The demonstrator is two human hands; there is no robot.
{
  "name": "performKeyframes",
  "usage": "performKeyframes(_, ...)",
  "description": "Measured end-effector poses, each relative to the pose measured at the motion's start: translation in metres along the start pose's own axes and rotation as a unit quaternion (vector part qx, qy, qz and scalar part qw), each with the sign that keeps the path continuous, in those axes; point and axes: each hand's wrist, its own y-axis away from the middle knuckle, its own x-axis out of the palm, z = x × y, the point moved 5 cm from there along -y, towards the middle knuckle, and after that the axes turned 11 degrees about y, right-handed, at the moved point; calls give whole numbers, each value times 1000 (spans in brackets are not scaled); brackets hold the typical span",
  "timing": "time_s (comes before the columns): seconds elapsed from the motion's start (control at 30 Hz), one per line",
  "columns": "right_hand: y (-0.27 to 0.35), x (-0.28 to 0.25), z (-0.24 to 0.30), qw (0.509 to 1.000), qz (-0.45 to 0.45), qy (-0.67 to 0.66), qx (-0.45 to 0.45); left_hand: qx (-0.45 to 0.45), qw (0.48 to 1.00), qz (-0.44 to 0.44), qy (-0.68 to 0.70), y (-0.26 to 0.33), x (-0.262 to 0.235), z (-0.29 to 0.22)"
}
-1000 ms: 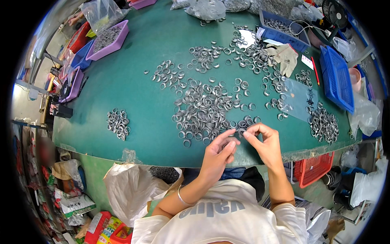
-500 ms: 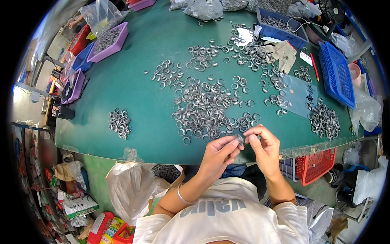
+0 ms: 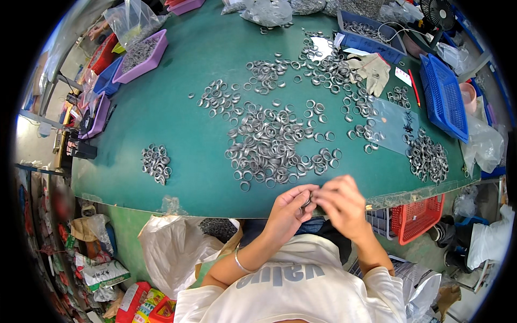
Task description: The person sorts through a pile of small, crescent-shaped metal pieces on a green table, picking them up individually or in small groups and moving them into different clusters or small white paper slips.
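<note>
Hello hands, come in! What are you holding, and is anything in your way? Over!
Left hand and right hand pinched together on one small metal ring, at table edge. Big ring pile just ahead. Nothing in the way.

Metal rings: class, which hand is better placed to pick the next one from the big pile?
Probably the left hand: it lies directly below the big pile of metal rings, while the right hand sits further to that pile's side. Both hands meet at one small ring.
</note>
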Motion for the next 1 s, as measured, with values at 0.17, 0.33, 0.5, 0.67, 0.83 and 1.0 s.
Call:
performKeyframes(0.17,-12,9,-52,984,-57,70,151,-65,997,7,-31,0,-12,6)
performKeyframes(0.33,-12,24,-59,980,-17,125,155,-4,998,34,-49,0,-6,2)
performKeyframes(0.5,18,30,-45,891,41,-321,320,3,1000,20,-8,-2,-7,1)
performKeyframes(0.67,7,12,-8,992,59,-72,86,-6,995,-13,-99,-5,-3,7)
performKeyframes(0.83,2,8,-47,970,-13,181,162,-79,988,129,21,-9,-27,8)
performKeyframes(1.0,5,18,-55,964,5,222,142,-51,995,46,-68,-3,-9,6)
